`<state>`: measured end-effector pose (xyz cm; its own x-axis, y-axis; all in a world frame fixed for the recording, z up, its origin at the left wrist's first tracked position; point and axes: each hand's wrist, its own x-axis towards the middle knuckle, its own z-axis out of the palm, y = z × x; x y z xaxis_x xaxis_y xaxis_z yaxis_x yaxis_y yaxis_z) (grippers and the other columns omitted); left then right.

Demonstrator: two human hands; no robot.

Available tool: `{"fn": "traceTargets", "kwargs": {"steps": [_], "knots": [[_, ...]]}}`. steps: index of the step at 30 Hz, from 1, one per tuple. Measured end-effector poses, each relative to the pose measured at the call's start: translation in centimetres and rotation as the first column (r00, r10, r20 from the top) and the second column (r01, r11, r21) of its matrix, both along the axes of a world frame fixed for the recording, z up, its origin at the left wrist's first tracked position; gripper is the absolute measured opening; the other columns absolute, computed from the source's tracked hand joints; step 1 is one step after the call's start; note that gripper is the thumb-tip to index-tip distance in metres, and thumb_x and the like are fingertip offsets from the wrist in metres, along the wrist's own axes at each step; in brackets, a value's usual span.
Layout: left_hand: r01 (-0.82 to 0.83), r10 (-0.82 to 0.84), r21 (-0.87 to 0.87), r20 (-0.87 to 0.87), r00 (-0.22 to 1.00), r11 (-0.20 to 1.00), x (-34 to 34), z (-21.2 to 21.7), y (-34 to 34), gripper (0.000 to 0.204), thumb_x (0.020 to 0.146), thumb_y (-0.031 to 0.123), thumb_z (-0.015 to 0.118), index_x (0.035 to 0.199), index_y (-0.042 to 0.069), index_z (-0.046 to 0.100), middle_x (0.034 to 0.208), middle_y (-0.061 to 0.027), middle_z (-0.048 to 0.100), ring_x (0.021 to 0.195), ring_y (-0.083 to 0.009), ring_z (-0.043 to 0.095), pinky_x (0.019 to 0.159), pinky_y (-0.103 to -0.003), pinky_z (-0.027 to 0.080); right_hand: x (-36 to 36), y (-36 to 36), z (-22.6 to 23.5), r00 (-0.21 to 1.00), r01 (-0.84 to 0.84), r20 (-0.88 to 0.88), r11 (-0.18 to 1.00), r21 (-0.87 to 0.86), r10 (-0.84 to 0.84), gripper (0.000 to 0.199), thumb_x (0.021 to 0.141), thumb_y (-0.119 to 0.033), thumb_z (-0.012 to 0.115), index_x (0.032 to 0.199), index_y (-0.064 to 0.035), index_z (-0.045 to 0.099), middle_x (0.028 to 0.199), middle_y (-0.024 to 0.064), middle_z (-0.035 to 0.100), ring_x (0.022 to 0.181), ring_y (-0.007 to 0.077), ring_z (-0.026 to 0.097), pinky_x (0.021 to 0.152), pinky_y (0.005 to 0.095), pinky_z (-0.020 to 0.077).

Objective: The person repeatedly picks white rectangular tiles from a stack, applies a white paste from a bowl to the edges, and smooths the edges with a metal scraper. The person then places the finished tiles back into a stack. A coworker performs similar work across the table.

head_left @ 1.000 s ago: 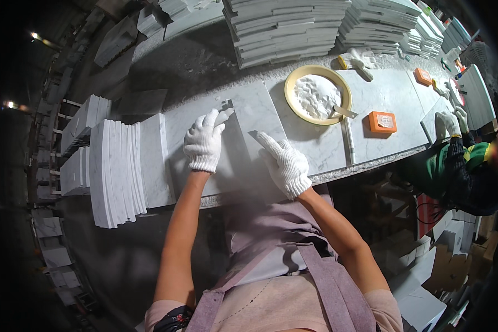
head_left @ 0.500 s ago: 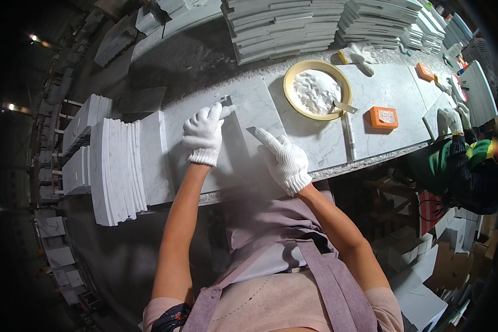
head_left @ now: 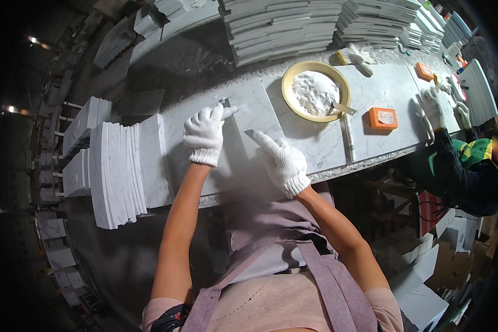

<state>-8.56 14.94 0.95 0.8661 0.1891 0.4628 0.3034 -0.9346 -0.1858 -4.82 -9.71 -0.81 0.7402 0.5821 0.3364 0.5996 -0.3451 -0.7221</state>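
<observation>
A white marble tile [head_left: 249,108] lies flat on the stone bench [head_left: 371,146] in front of me. My left hand [head_left: 205,135], in a white glove, rests on the tile's left part. Its fingertips press a small grey scraper [head_left: 225,103] at the tile's far edge. My right hand [head_left: 282,160], also gloved, lies flat on the tile's near right part with the forefinger stretched out and nothing in it.
A yellow bowl of white paste [head_left: 315,91] with a spatula sits right of the tile, then an orange block [head_left: 383,118]. Upright tiles [head_left: 119,171] stand at my left, with flat stacks [head_left: 276,25] behind. A co-worker's gloved hands [head_left: 432,108] work at the bench's right end.
Both hands stay on the tile in nearly the same spots. The left fingertips have shifted a little along the far edge with the scraper.
</observation>
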Motion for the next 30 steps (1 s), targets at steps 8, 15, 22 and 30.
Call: {"fn": "traceTargets", "kwargs": {"steps": [8,15,22,30], "knots": [[-0.015,0.015,0.003,-0.007,1.0,1.0,0.0,0.0,0.0,0.043,0.081,0.028,0.084,0.122,0.026,0.071,0.099,0.0018,0.066,0.092,-0.0236,0.068,0.079,-0.044,0.053,0.0,-0.1,0.2,1.0,-0.004,-0.008,1.0,-0.007,0.004,0.052,0.094,-0.026,0.069,0.145,-0.0309,0.059,0.09,0.012,0.067,0.078,0.0314,0.069,0.067,0.0447,0.0558],[-0.016,0.016,0.003,-0.02,1.0,1.0,0.2,-0.1,0.2,0.04,0.084,0.027,0.08,0.123,0.025,0.072,0.099,0.0001,0.068,0.092,-0.0247,0.069,0.079,-0.044,0.054,0.0,-0.2,1.0,0.998,-0.017,-0.054,0.997,-0.071,0.013,0.052,0.096,-0.027,0.069,0.146,-0.0297,0.059,0.093,0.0119,0.068,0.083,0.0315,0.07,0.069,0.0447,0.0564],[-0.024,0.024,-0.02,-0.01,1.0,1.0,0.2,-0.2,0.0,0.053,0.074,0.022,0.088,0.124,0.025,0.073,0.101,0.0,0.067,0.092,-0.0255,0.067,0.08,-0.044,0.051,0.0,-0.2,1.1,0.998,-0.021,-0.053,0.998,-0.054,0.018,0.051,0.097,-0.024,0.07,0.147,-0.027,0.062,0.095,0.0108,0.069,0.084,0.0318,0.069,0.07,0.0432,0.0566],[-0.005,0.006,-0.054,0.027,1.0,0.999,0.0,0.0,-0.1,0.054,0.073,0.021,0.089,0.124,0.024,0.073,0.101,-0.0005,0.067,0.092,-0.0268,0.067,0.08,-0.046,0.053,0.1,-0.3,0.9,0.998,-0.018,-0.055,0.999,-0.046,0.015,0.052,0.096,-0.027,0.07,0.147,-0.0285,0.061,0.093,0.0115,0.069,0.082,0.0315,0.07,0.071,0.0442,0.0568]]}}
